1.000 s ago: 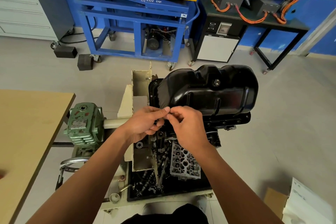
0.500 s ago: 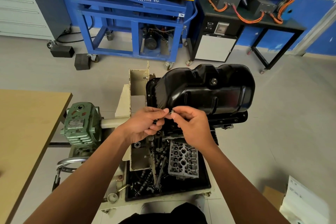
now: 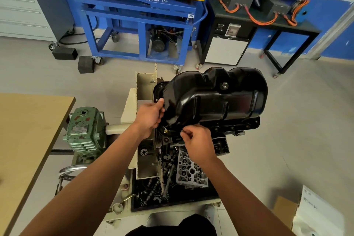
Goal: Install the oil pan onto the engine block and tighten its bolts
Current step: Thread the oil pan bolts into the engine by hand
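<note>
The black oil pan (image 3: 216,99) is already sat upside-down on top of the engine block (image 3: 237,126), which is carried on the cream stand (image 3: 145,84), so its flange is laid along the block's edge. One corner bolt (image 3: 165,131) with a washer can be seen in the near-left flange hole. A small bolt (image 3: 182,131) is pinched between thumb and fingers (image 3: 188,133) of the right hand (image 3: 199,143), right at the near flange edge, just beside that corner. The left hand (image 3: 150,116) is pressed against the pan's left end, thumb up on the black metal, fingers curled in tight; whether anything is held inside them can't be told, tbh. A cylinder head (image 3: 191,170) is parked in the tray (image 3: 193,200) below, and a green gearbox (image 3: 85,130) is mounted beside the wooden bench (image 3: 28,130).
</note>
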`<control>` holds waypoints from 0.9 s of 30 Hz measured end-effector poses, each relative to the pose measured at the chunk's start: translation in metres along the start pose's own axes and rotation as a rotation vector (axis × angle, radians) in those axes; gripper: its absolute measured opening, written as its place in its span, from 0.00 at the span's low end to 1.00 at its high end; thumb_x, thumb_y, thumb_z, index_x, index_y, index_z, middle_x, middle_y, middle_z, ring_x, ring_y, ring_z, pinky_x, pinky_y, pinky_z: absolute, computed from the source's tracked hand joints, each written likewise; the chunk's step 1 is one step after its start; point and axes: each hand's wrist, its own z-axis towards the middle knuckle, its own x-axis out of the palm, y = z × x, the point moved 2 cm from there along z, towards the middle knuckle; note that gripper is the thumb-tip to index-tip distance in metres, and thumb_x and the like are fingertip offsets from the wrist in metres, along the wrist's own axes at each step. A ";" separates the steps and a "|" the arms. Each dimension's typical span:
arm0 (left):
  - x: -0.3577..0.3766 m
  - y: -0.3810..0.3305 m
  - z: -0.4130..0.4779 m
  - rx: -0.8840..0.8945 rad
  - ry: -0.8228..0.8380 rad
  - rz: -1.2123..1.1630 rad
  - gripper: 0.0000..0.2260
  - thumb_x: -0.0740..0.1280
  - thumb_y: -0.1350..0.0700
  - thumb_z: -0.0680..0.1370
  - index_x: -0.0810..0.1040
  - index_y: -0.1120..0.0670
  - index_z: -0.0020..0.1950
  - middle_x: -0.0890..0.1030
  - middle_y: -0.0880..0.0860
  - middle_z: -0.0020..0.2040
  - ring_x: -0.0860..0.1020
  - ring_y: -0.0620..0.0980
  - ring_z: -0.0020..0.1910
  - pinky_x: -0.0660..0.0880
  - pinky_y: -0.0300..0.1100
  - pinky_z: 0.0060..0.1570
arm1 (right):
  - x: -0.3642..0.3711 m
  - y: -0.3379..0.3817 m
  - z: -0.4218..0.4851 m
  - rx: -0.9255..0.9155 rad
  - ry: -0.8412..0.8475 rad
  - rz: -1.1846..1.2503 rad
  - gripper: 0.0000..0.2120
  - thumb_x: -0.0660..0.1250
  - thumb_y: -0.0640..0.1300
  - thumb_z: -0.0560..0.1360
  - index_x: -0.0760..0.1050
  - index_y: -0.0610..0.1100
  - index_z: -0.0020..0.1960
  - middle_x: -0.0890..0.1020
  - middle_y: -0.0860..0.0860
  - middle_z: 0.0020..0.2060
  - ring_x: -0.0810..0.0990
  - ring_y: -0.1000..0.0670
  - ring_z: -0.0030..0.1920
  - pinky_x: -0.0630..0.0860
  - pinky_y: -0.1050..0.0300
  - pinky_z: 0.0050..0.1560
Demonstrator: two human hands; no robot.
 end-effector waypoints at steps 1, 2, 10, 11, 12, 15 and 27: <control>0.001 0.001 0.001 0.002 -0.002 0.004 0.18 0.61 0.46 0.84 0.72 0.53 0.37 0.69 0.49 0.27 0.62 0.44 0.23 0.56 0.35 0.21 | 0.000 0.001 0.001 0.009 0.003 -0.021 0.06 0.71 0.38 0.76 0.80 0.42 0.40 0.77 0.52 0.34 0.73 0.57 0.33 0.70 0.63 0.38; 0.002 0.001 0.002 0.007 0.001 0.008 0.18 0.61 0.47 0.84 0.72 0.53 0.37 0.68 0.49 0.28 0.62 0.44 0.23 0.55 0.36 0.21 | 0.001 0.001 0.001 0.023 0.005 -0.036 0.08 0.71 0.39 0.77 0.79 0.42 0.39 0.77 0.52 0.34 0.73 0.57 0.32 0.70 0.64 0.37; 0.003 -0.003 0.012 0.015 -0.003 0.065 0.19 0.62 0.46 0.84 0.72 0.53 0.36 0.68 0.49 0.27 0.62 0.44 0.22 0.56 0.36 0.20 | 0.003 0.012 0.005 0.115 0.014 -0.172 0.10 0.70 0.48 0.78 0.82 0.41 0.45 0.82 0.47 0.38 0.82 0.46 0.38 0.80 0.52 0.42; 0.003 -0.003 0.013 0.016 -0.002 0.065 0.19 0.62 0.46 0.84 0.72 0.53 0.36 0.69 0.49 0.27 0.62 0.44 0.22 0.57 0.36 0.20 | 0.003 0.012 0.005 0.118 0.013 -0.183 0.10 0.69 0.48 0.78 0.82 0.41 0.45 0.82 0.47 0.38 0.82 0.46 0.38 0.80 0.51 0.42; 0.003 -0.003 0.013 0.017 -0.001 0.065 0.19 0.62 0.46 0.84 0.72 0.53 0.36 0.69 0.48 0.27 0.62 0.44 0.22 0.57 0.36 0.20 | 0.003 0.013 0.005 0.119 0.010 -0.190 0.10 0.69 0.49 0.78 0.82 0.42 0.45 0.82 0.47 0.38 0.82 0.46 0.38 0.80 0.51 0.42; 0.002 -0.003 0.013 0.021 0.007 0.064 0.18 0.62 0.46 0.84 0.72 0.53 0.36 0.69 0.48 0.26 0.62 0.44 0.22 0.57 0.36 0.20 | 0.004 0.012 0.004 0.123 -0.008 -0.203 0.11 0.69 0.50 0.78 0.81 0.43 0.44 0.82 0.48 0.38 0.81 0.47 0.38 0.80 0.51 0.42; 0.000 -0.002 0.018 0.020 0.032 0.078 0.19 0.62 0.45 0.84 0.72 0.53 0.36 0.69 0.48 0.25 0.62 0.44 0.21 0.57 0.36 0.20 | 0.004 0.010 -0.002 0.054 -0.036 -0.116 0.13 0.72 0.52 0.74 0.78 0.45 0.37 0.71 0.58 0.24 0.69 0.56 0.26 0.75 0.56 0.36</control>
